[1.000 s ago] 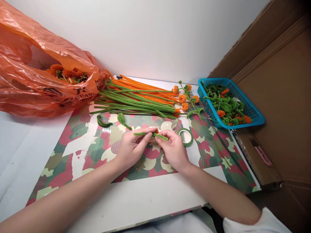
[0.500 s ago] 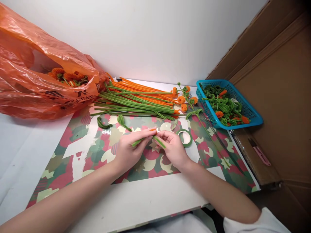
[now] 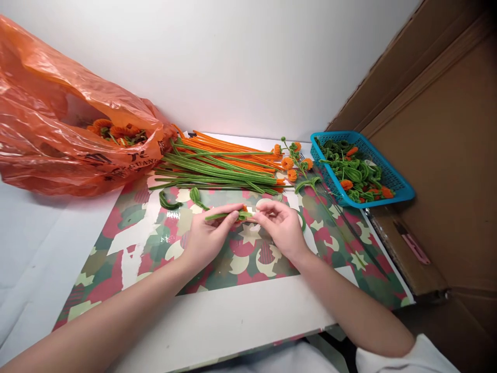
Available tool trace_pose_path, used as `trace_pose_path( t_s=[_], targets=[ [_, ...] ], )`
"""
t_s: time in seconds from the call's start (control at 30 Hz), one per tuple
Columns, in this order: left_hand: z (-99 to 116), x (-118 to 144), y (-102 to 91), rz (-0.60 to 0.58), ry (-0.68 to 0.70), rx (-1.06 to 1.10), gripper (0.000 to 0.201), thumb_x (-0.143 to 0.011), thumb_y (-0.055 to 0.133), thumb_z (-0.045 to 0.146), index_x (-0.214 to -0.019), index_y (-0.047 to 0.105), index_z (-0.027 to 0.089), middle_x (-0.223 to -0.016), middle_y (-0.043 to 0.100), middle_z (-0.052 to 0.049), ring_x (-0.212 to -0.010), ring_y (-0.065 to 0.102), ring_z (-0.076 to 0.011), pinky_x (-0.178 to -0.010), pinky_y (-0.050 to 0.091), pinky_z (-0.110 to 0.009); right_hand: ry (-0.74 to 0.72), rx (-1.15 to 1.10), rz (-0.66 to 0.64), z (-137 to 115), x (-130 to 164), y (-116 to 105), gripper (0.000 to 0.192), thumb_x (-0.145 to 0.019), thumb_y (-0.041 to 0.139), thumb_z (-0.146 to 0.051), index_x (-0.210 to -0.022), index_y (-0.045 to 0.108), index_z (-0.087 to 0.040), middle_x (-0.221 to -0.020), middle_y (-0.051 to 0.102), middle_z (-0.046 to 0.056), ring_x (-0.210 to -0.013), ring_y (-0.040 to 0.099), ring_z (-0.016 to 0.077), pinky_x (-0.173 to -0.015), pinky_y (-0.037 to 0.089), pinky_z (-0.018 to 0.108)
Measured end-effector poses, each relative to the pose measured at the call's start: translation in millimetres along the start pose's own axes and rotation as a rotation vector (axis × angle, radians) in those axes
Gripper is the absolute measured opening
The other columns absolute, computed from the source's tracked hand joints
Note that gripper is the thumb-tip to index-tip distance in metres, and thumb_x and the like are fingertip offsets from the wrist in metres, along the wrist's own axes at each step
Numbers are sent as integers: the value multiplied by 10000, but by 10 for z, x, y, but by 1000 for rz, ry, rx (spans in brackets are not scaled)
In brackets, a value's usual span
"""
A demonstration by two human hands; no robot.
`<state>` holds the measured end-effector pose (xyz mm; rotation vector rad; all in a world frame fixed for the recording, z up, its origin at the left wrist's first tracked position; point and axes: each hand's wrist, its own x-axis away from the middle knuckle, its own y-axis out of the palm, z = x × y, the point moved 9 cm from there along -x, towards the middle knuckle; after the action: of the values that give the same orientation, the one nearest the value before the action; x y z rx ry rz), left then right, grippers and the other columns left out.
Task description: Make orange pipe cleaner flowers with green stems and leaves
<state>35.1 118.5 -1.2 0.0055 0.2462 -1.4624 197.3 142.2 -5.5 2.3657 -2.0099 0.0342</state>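
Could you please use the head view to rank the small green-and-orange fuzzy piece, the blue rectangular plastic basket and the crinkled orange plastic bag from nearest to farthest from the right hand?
1. Fuzzy piece: at the fingertips of the right hand.
2. Blue basket: farther back, to the right.
3. Orange bag: far left.

A craft workspace, we judge, bundled fuzzy stems (image 3: 225, 167) on the counter (image 3: 240, 311), orange flowers (image 3: 288, 163), a blue basket (image 3: 407, 193) of green parts (image 3: 359, 172), a pink cutter (image 3: 415, 248).
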Motion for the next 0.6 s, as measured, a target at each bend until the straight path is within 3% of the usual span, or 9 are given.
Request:
trace_pose_path(
  t_s=[0.07,0.13,0.2,0.27,0.4,0.6],
  targets=[
    [-165,6,43,-21,-207,150,331,-799,699,401,-1011,745,151,-942,774,-87,-692,736,-191,-660,641,-301,-404,330,58,-318,70,-4,72,-761,709,-235,-815,672,-206,-786,644,25,-740,571,157,-695,482,313],
    [-226,21,88,-34,-298,249,380,-744,745,435,-986,749,142,-975,768,-96,-693,733,-191,-677,644,-317,-685,577,32,-468,193,127,12,-806,671,-211,-812,682,-214,-775,654,36,-766,567,178,-718,467,338],
    [-236,32,118,-40,-318,288,389,-715,768,444,-961,754,143,-979,767,-94,-696,729,-187,-685,645,-320,-819,719,21,-491,269,222,73,-853,625,-209,-804,680,-211,-739,649,40,-739,548,182,-700,448,343],
    [-224,42,136,-48,-298,279,370,-727,760,437,-957,757,148,-955,771,-86,-701,729,-186,-690,643,-315,-849,790,36,-472,292,264,118,-881,586,-203,-798,670,-201,-728,645,45,-718,532,182,-684,425,345],
    [-98,58,95,-22,-122,121,249,-823,681,351,-985,755,176,-951,775,-61,-746,734,-180,-697,633,-281,-716,677,31,-421,250,265,154,-888,558,-182,-757,640,-183,-726,615,46,-736,524,181,-685,413,335],
    [241,122,27,73,303,-187,214,-880,598,171,-1041,732,209,-1034,763,-27,-910,728,-167,-807,606,-259,-66,32,-15,-25,73,200,126,-789,658,-255,-689,631,-181,-668,546,-10,-621,470,116,-582,372,264]
  ],
)
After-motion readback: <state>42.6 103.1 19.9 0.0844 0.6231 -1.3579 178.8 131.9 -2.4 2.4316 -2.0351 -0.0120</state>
